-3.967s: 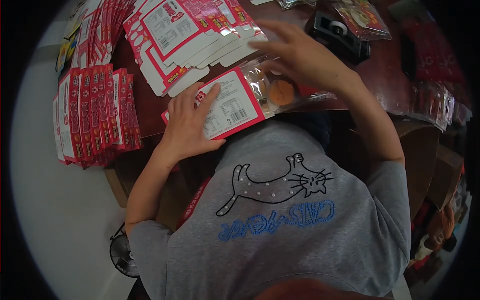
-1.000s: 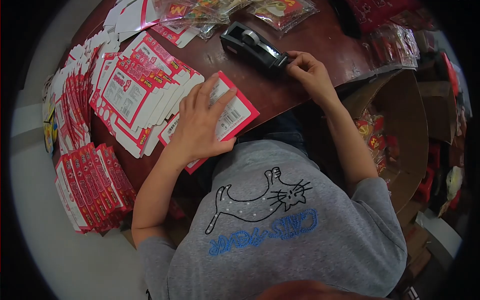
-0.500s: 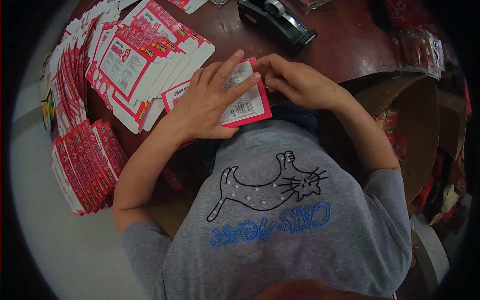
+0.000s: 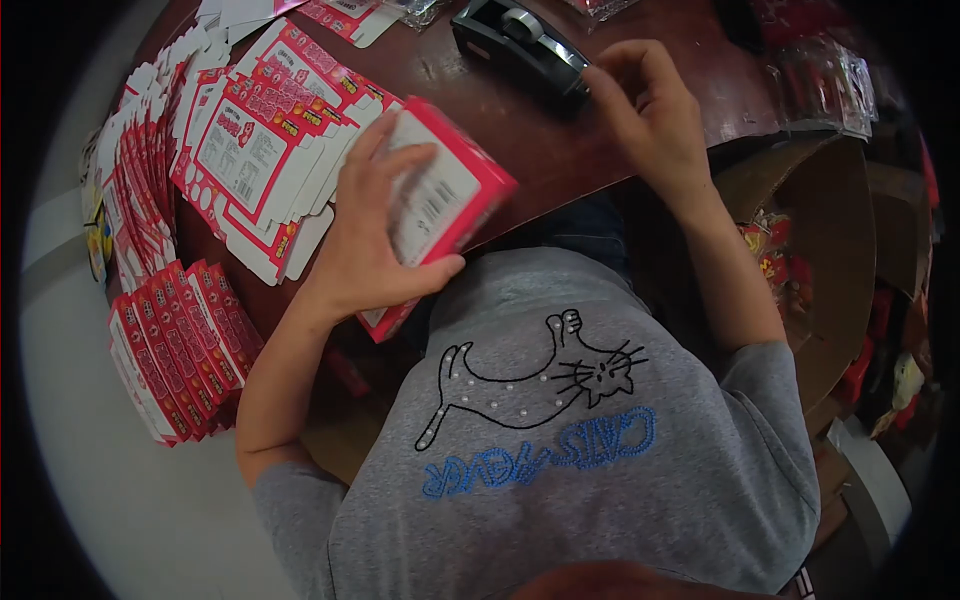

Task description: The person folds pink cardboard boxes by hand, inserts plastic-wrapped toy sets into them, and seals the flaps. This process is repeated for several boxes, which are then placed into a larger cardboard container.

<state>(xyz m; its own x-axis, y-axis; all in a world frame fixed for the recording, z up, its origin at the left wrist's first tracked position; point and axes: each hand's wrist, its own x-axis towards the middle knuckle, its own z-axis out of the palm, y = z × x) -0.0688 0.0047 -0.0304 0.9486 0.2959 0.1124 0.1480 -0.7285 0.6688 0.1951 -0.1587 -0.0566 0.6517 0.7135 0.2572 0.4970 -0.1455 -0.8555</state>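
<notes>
Head view: left hand (image 4: 372, 232) holds the box (image 4: 432, 208) tilted, likely steadying it; right hand (image 4: 655, 120) is by the dispenser (image 4: 540, 65), whether its grip pinches anything I cannot tell.

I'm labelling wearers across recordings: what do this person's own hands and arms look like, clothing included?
The left hand and right hand are ungloved, and no watch or bracelet shows. The sleeves are short and grey, with no print visible on them, and leave the forearms bare.
</notes>
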